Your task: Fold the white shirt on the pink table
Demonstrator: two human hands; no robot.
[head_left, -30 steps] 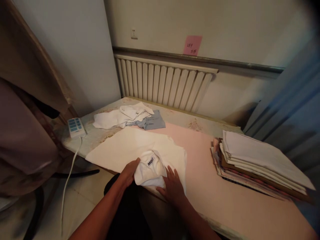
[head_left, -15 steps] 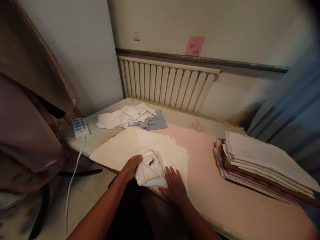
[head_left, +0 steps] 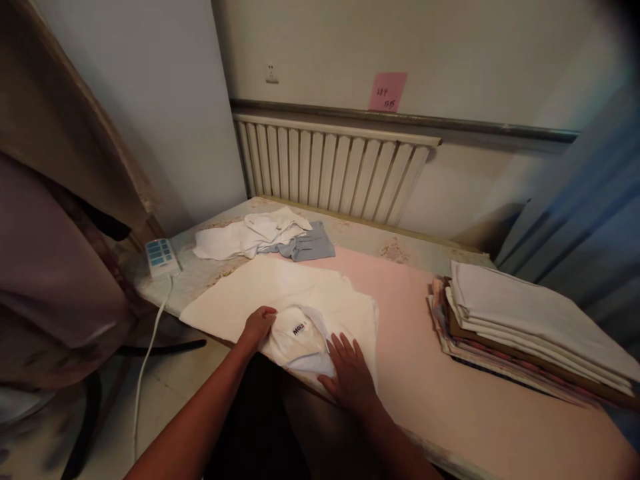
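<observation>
A cream-white garment (head_left: 245,283), which looks like a shirt, lies spread on the table near its front edge. Dark printed letters show on its turned-up part (head_left: 299,341), by the collar end. My left hand (head_left: 259,327) pinches the left edge of that part between thumb and fingers. Flat on the cloth at the right, my right hand (head_left: 349,370) has its fingers spread and grips nothing.
A pink cloth (head_left: 415,320) covers much of the table. On the right stands a stack of folded clothes (head_left: 530,313). Crumpled white clothing (head_left: 235,239) and a grey-blue piece (head_left: 316,243) lie at the back. A power strip (head_left: 161,259) with a hanging cord sits at the left corner.
My left hand has moved slightly left, drawing the lettered part of the garment the same way and stretching it flatter. My right hand has stayed in place.
</observation>
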